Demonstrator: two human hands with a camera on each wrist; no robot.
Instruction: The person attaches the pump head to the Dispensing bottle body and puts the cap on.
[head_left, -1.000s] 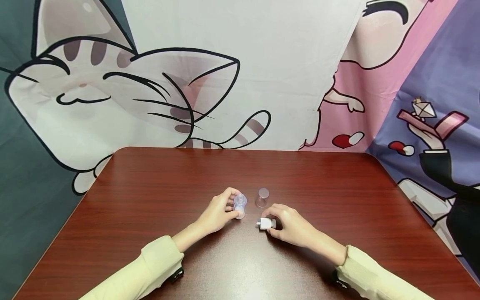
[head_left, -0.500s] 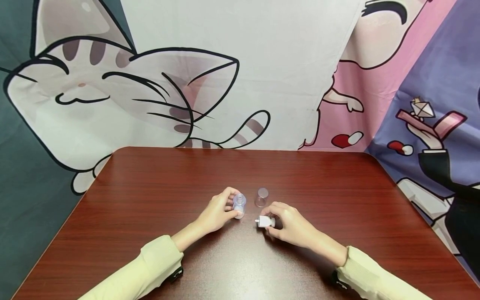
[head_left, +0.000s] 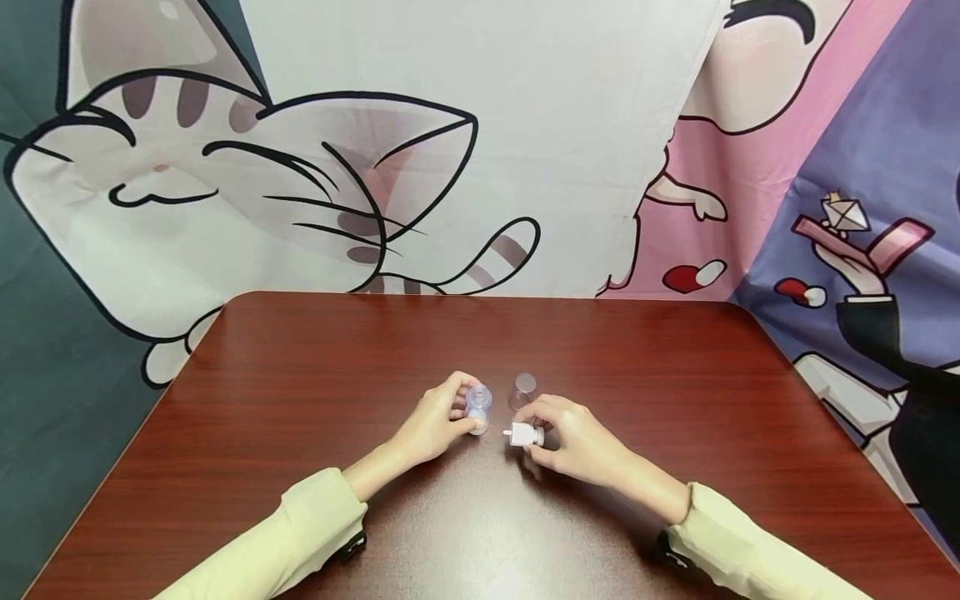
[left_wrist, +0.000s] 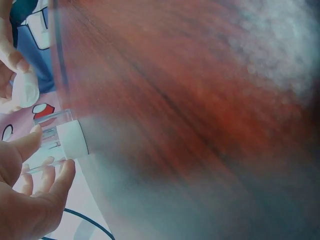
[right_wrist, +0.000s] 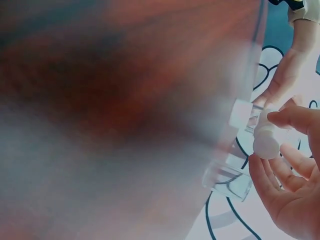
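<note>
My left hand [head_left: 431,425] holds a small clear bottle with a white base [head_left: 478,407], thumb on the near side and fingers on the far side. It stands upright on the table; the left wrist view shows its white base [left_wrist: 73,140] at the tabletop. To the right, my right hand [head_left: 581,440] pinches a white pump head [head_left: 524,434] lying sideways in the air, its thin nozzle pointing left toward the bottle. Seen from the right wrist, the rounded end of the pump head [right_wrist: 266,142] faces the camera. A clear cap [head_left: 523,387] stands just behind the right fingertips.
The glossy red-brown wooden table [head_left: 360,350] extends around both hands. Behind its far edge hangs a cloth backdrop [head_left: 562,125] with cartoon cats and figures. Cream sleeves [head_left: 300,529] cover both forearms.
My right hand has lifted and shifted slightly left and away from me with the pump head, now overlapping the clear cap's lower part. The left hand and bottle stay put.
</note>
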